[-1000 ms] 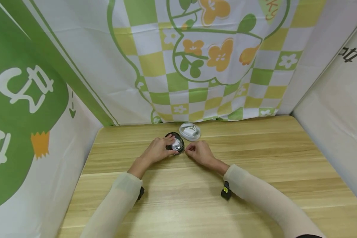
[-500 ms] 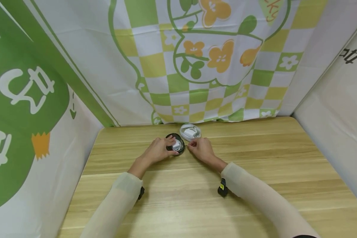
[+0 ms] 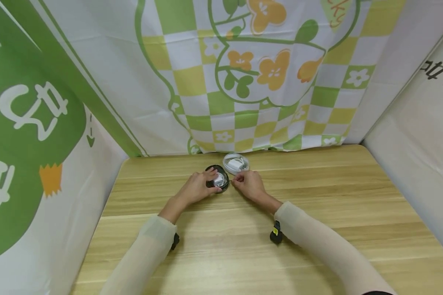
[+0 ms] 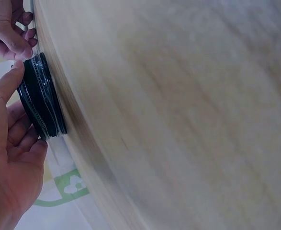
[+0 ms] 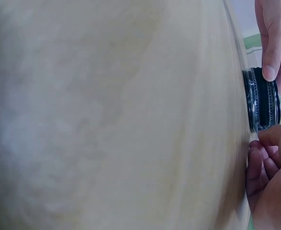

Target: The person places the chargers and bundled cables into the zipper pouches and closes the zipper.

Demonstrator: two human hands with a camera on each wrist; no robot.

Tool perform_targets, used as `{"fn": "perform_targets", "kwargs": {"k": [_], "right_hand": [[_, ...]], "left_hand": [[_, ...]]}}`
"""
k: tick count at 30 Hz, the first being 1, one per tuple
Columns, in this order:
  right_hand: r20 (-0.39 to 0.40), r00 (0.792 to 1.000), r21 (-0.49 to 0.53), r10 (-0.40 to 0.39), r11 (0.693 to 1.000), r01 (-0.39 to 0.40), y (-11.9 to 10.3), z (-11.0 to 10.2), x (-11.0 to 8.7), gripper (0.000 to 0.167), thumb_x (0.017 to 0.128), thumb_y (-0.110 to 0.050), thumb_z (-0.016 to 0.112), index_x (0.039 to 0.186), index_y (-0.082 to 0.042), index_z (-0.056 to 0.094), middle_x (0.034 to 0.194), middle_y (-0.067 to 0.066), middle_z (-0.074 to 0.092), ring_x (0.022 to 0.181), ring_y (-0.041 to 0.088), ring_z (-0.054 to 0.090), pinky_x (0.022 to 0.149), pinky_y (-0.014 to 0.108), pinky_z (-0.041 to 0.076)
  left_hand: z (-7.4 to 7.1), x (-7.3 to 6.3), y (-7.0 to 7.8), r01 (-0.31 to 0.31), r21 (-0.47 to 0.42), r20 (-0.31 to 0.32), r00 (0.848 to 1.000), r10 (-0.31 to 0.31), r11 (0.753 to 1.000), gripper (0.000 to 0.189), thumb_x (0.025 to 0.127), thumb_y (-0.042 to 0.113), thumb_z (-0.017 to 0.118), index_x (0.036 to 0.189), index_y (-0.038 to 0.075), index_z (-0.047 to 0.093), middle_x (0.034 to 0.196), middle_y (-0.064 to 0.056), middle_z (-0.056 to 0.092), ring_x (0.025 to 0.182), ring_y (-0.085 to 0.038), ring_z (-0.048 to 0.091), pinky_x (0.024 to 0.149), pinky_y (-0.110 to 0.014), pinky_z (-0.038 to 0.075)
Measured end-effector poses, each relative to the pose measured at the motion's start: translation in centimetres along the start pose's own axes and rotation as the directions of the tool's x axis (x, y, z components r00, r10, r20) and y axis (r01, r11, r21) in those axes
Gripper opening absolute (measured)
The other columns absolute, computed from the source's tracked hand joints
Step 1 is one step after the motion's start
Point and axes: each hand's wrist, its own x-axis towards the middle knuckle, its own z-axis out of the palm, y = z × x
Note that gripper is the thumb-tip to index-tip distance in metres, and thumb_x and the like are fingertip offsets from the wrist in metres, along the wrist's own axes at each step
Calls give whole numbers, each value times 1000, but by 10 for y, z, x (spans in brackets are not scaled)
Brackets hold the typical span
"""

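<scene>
A small round black zip case [image 3: 224, 179] with a clear top sits near the back of the table, a white item visible inside. My left hand [image 3: 195, 186] grips it from the left, thumb at the near side and fingers over the far side. In the left wrist view, the zip teeth run round the side of the black case [image 4: 40, 96]. At its right edge, my right hand [image 3: 252, 185] has thumb and forefinger pinched on the small zipper pull, mostly hidden by the fingertips. The right wrist view shows this right hand [image 5: 274, 167] touching the case's side.
Just behind, a similar white round case [image 3: 236, 163] with a clear top holds a white charger and cable. The wooden table [image 3: 317, 196] ends at a patterned cloth [image 3: 221, 119] at the back, and cloth walls stand left and right.
My right hand has shifted slightly away from me along the black case's right edge, then stays nearly still. The left hand keeps its grip in place.
</scene>
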Motion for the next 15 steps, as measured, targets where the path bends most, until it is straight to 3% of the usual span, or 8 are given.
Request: {"fn": "perform_targets", "kwargs": {"k": [7, 15], "right_hand": [[52, 999, -29, -9, 1000, 10, -2, -4, 3, 6, 90, -12, 81, 85, -11, 81, 81, 1, 79, 74, 15, 73, 72, 34, 58], [66, 993, -67, -95, 993, 99, 2, -15, -2, 8, 94, -11, 74, 98, -7, 79, 84, 3, 77, 75, 15, 71, 71, 34, 59]], "left_hand": [[-2, 1, -1, -16, 31, 7, 1000, 16, 999, 66, 92, 38, 84, 140, -3, 65, 152, -18, 57, 147, -33, 49, 119, -48, 42], [-4, -1, -2, -30, 69, 1, 1000, 30, 997, 71, 92, 42, 83, 144, -1, 63, 156, -18, 53, 149, -36, 46, 119, -51, 41]]}}
